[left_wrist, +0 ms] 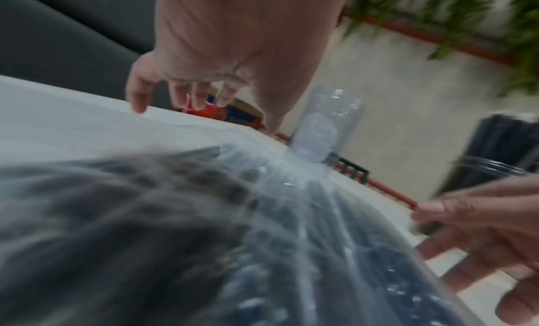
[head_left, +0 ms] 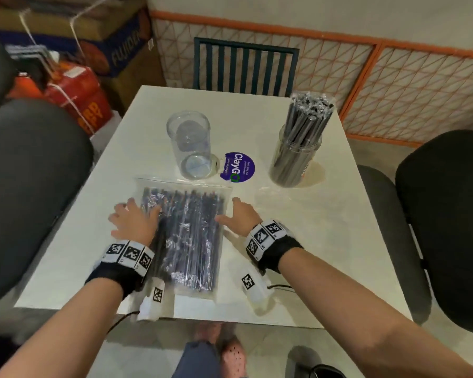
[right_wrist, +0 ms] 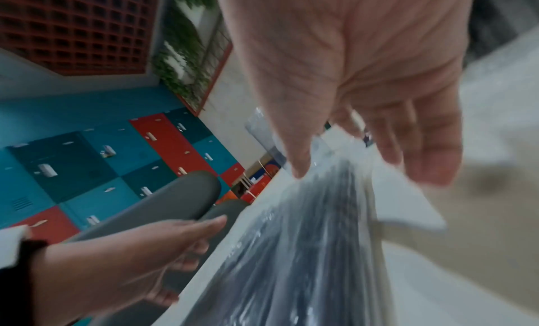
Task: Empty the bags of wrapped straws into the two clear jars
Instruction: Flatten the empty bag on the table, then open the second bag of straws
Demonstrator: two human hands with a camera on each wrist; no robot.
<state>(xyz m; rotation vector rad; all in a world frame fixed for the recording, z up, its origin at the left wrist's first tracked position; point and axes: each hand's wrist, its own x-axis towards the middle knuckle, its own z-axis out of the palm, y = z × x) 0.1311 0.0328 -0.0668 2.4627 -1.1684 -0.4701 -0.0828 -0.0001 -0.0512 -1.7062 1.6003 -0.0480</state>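
A clear bag of dark wrapped straws (head_left: pixel 187 236) lies flat on the white table (head_left: pixel 325 241), its far end pointing at the jars. My left hand (head_left: pixel 133 214) hovers with spread fingers over the bag's left edge. At the right edge my right hand (head_left: pixel 236 211) is open, thumb close to the plastic. In neither wrist view does a hand grip the bag (left_wrist: pixel 204 239) (right_wrist: pixel 306 250): the left hand (left_wrist: pixel 204 82) and the right hand (right_wrist: pixel 364 114) both show loose fingers. Just beyond the bag stands an empty clear jar (head_left: pixel 191 145). A second jar (head_left: pixel 296 156) at the right is packed with straws.
A round purple sticker (head_left: pixel 239 167) lies between the jars. A flat piece of clear plastic (head_left: pixel 295 199) rests on the table right of the bag. Dark chairs (head_left: pixel 25 186) (head_left: pixel 448 227) flank the table, and a slatted chair (head_left: pixel 245 66) stands at its far end.
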